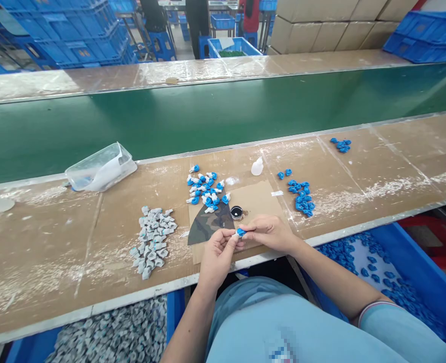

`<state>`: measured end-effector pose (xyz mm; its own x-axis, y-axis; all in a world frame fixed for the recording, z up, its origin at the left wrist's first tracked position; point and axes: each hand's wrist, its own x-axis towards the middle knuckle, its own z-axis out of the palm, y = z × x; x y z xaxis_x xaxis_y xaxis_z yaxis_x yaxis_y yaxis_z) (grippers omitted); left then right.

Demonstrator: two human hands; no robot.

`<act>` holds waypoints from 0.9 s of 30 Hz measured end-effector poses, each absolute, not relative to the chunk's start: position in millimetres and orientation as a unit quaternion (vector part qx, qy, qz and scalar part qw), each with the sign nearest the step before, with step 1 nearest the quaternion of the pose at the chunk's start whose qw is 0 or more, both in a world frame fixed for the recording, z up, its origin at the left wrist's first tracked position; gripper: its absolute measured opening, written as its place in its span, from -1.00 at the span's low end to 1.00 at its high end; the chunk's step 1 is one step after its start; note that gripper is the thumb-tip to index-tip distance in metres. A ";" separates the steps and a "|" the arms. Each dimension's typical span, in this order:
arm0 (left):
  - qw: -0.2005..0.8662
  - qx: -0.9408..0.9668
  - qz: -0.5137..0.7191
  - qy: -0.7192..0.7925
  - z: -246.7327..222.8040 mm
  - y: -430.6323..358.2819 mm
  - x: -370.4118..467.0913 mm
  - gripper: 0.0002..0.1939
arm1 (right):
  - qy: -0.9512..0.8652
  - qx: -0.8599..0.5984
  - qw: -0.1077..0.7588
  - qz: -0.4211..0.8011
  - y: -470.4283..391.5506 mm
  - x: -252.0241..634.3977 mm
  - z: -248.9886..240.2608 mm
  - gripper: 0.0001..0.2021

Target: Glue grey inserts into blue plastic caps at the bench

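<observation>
Over the front edge of a cardboard sheet [261, 201], my left hand [220, 249] and my right hand [270, 233] meet at their fingertips. Pinched between them is a small blue plastic piece [240, 232], with a whitish part just visible on the left-hand side. A small round black dish [236, 212] lies just beyond my fingers, beside a camouflage-patterned piece [211, 224]. Behind it is a pile of joined blue-and-white pieces [206, 189]. Loose grey-white pieces [153, 239] form a heap at left; loose blue pieces [302, 196] lie at right.
A small white bottle [257, 166] stands behind the sheet. A clear plastic container [101, 169] lies at the back left. The green conveyor belt [208, 111] runs beyond the table. Blue bins of grey pieces [109, 333] and blue pieces [408, 292] sit below the front edge.
</observation>
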<state>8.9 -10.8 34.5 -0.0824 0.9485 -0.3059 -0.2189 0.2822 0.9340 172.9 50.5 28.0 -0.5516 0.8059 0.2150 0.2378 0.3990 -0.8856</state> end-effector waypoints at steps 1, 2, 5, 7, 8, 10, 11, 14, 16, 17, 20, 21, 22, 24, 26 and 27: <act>0.588 0.341 0.490 0.545 35.3 -9.4 7.8 -0.66 | -0.770 -0.340 0.329 0.427 50.4 172.8 27.8 -0.79; 0.585 0.348 0.484 0.549 35.8 -7.7 6.0 -0.65 | -0.775 -0.337 0.329 0.422 50.3 173.1 27.7 -0.78; 0.554 0.366 0.475 0.577 35.1 1.2 -5.3 -0.62 | -0.797 -0.331 0.330 0.383 54.6 181.5 27.0 -0.73; 0.518 0.364 0.484 0.604 33.1 11.9 -17.0 -0.57 | -0.804 -0.373 0.338 0.317 64.0 197.2 27.3 -0.75; 0.500 0.361 0.490 0.616 32.1 18.5 -23.3 -0.54 | -0.798 -0.416 0.341 0.270 70.5 208.2 28.0 -0.78; 0.470 0.357 0.496 0.637 30.9 32.7 -35.2 -0.52 | -0.769 -0.525 0.324 0.168 85.6 232.7 31.0 -0.84; 0.458 0.355 0.499 0.644 30.7 39.8 -40.4 -0.52 | -0.749 -0.579 0.297 0.124 93.4 244.5 33.0 -0.85; 0.435 0.353 0.510 0.653 30.4 60.0 -51.8 -0.61 | -0.700 -0.692 0.167 0.046 112.8 268.9 39.1 -0.85; 0.425 0.350 0.515 0.656 29.6 72.3 -55.5 -0.68 | -0.687 -0.718 0.107 0.030 120.0 273.4 41.8 -0.85; 0.421 0.347 0.517 0.660 29.0 77.9 -56.2 -0.72 | -0.686 -0.721 0.094 0.028 121.8 272.8 42.5 -0.85; 0.400 0.327 0.519 0.681 27.7 90.4 -55.0 -0.82 | -0.697 -0.711 0.086 0.034 121.9 266.6 41.5 -0.87; 0.389 0.320 0.521 0.689 27.5 92.7 -54.5 -0.83 | -0.700 -0.708 0.084 0.034 121.2 265.0 40.0 -0.87; 0.382 0.320 0.522 0.692 27.3 93.6 -54.5 -0.80 | -0.703 -0.705 0.083 0.034 120.6 264.4 37.7 -0.88; 0.364 0.332 0.519 0.699 26.7 91.1 -57.9 -0.71 | -0.705 -0.704 0.085 0.023 120.8 266.2 30.9 -0.87; 0.327 0.355 0.517 0.707 25.9 80.6 -67.2 -0.67 | -0.719 -0.685 0.112 0.029 123.1 271.2 22.2 -0.87; 0.300 0.367 0.514 0.715 25.7 71.8 -74.0 -0.69 | -0.728 -0.672 0.131 0.034 124.4 274.1 18.0 -0.87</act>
<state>-74.0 71.8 25.7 -0.5512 0.8329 -0.0506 0.2163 0.2013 0.9553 274.1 124.4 18.0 -0.0613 0.9876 0.1443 0.9697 0.0932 -0.2260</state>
